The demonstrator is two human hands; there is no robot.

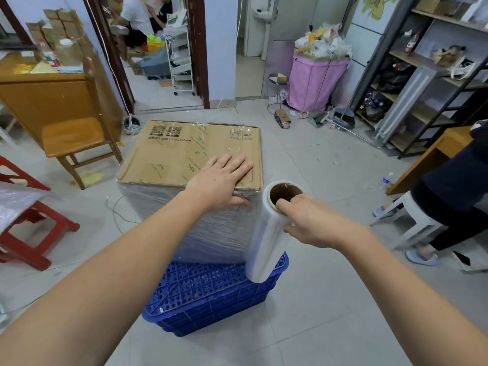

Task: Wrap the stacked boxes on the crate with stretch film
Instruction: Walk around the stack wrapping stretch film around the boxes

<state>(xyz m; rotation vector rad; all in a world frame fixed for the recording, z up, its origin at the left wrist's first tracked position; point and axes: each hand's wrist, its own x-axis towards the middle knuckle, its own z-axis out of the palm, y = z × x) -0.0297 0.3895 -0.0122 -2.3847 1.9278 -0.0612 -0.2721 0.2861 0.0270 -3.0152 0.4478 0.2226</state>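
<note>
Head view: left hand (pixel 220 178) lying flat, fingers spread, pressing the top near edge of the film-wrapped cardboard boxes (pixel 184 159) sitting on the blue plastic crate (pixel 211 294) on the tiled floor, right hand (pixel 311 220) gripping the stretch film roll (pixel 266 244), thumb hooking into its cardboard core, just beside the boxes' right corner.

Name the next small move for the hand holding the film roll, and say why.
Probably carry the stretch film roll around the near right corner of the stacked boxes. The right hand grips its top end, the left hand presses flat on the box top, and film already covers the sides.
</note>
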